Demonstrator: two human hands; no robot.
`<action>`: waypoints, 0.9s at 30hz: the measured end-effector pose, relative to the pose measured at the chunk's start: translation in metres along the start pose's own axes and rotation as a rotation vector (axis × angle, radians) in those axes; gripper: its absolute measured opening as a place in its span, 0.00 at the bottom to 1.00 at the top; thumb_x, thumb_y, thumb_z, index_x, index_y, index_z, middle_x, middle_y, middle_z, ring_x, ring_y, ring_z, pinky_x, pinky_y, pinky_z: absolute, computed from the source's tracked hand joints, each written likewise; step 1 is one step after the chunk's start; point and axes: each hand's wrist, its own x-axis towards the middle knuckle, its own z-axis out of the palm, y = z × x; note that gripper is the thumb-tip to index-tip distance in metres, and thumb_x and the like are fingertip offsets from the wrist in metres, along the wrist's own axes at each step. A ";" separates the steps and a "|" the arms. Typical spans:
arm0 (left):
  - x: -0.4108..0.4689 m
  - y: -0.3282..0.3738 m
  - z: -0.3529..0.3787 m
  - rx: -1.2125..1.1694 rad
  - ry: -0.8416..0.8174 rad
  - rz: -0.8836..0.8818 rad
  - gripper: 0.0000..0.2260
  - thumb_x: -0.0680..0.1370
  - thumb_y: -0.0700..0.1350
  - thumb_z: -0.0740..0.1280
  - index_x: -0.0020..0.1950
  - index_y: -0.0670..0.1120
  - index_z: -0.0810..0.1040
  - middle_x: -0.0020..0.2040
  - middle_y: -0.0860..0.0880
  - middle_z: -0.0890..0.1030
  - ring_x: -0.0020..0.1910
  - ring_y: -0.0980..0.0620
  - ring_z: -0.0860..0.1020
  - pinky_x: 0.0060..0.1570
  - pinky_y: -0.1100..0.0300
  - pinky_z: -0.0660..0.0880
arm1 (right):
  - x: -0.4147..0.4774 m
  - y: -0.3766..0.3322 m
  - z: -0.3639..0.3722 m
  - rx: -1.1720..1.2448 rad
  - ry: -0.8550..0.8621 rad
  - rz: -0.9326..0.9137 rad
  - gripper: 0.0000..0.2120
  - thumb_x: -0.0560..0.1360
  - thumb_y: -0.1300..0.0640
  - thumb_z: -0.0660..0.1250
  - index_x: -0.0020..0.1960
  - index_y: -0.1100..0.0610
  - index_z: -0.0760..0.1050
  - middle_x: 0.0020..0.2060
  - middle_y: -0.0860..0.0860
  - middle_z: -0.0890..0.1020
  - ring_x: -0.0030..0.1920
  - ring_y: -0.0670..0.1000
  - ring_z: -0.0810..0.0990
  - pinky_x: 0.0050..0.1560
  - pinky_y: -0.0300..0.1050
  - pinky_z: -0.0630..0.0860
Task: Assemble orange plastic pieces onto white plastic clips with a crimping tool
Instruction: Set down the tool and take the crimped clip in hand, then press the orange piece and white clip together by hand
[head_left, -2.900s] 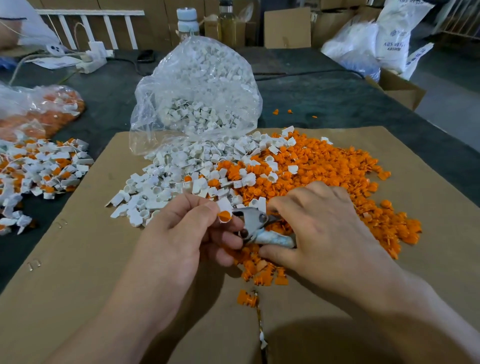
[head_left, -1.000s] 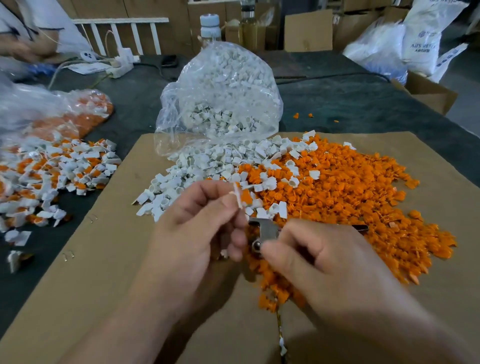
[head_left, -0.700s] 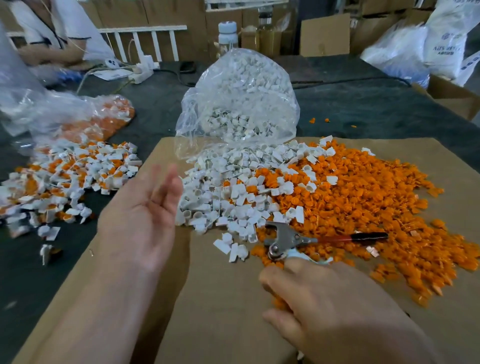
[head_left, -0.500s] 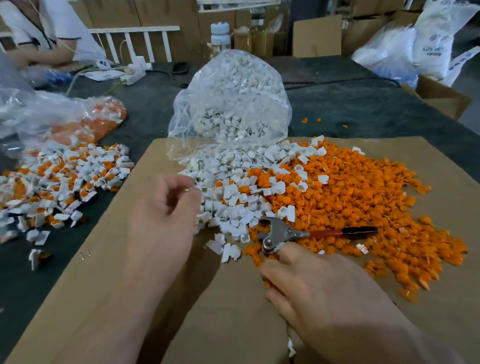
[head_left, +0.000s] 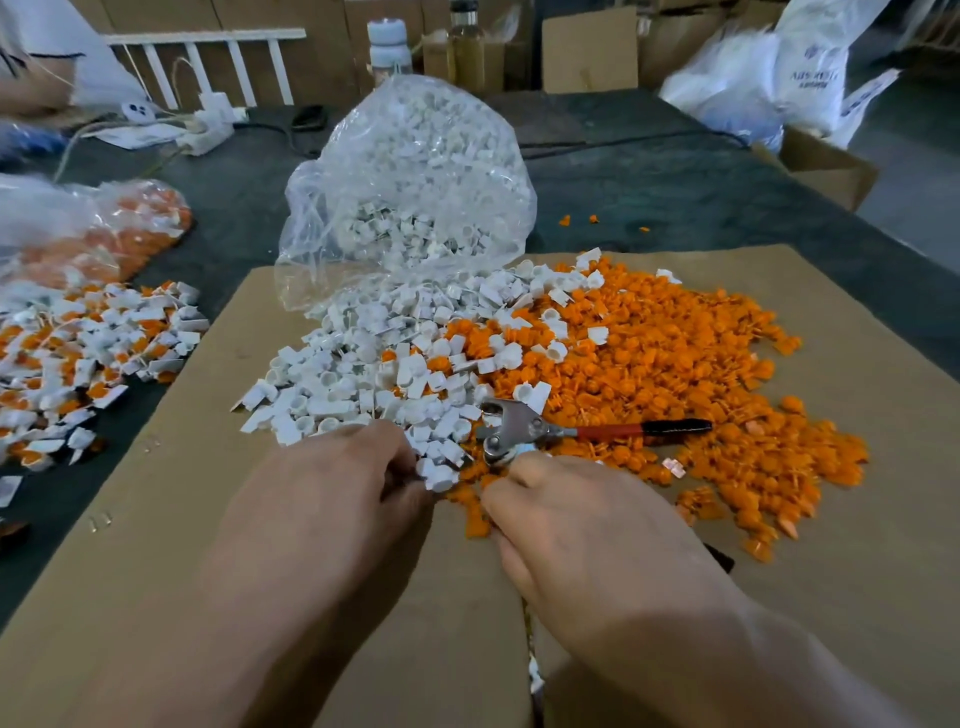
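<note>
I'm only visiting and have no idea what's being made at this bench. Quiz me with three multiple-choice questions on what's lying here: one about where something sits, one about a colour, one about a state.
1. On the cardboard sheet, where do the loose orange pieces lie relative to the loose white clips?
A. to their left
B. to their right
C. under the sheet

2. What colour is the free handle of the crimping tool?
A. blue
B. green
C. red with a black tip

3. What state is the clear bag of white clips in?
A. knotted shut
B. open, with clips spilling onto the cardboard
C. empty

Answers:
1 B: the orange heap spreads to the right of the white one.
2 C: the handle pointing right is red and ends in black.
3 B: the bag's mouth lies open and runs into the white pile.
</note>
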 end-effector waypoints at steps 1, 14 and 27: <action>0.000 0.002 0.001 0.005 0.015 0.025 0.07 0.73 0.54 0.71 0.40 0.59 0.73 0.35 0.63 0.73 0.36 0.60 0.74 0.36 0.56 0.76 | 0.000 0.000 0.001 0.005 0.010 0.004 0.07 0.81 0.59 0.59 0.58 0.52 0.67 0.45 0.48 0.63 0.45 0.50 0.63 0.43 0.45 0.66; -0.009 0.016 -0.005 -0.096 -0.039 0.271 0.10 0.71 0.62 0.58 0.50 0.62 0.71 0.43 0.61 0.75 0.39 0.59 0.75 0.36 0.55 0.77 | -0.003 0.011 0.003 0.446 0.272 0.101 0.04 0.79 0.53 0.64 0.46 0.48 0.75 0.42 0.43 0.73 0.44 0.44 0.71 0.40 0.40 0.70; -0.001 0.019 0.003 -0.119 0.045 0.328 0.19 0.82 0.61 0.55 0.52 0.52 0.82 0.46 0.56 0.78 0.41 0.55 0.79 0.39 0.59 0.77 | -0.003 0.020 0.007 0.677 0.444 0.201 0.09 0.76 0.60 0.70 0.47 0.45 0.79 0.42 0.39 0.77 0.46 0.38 0.77 0.41 0.27 0.71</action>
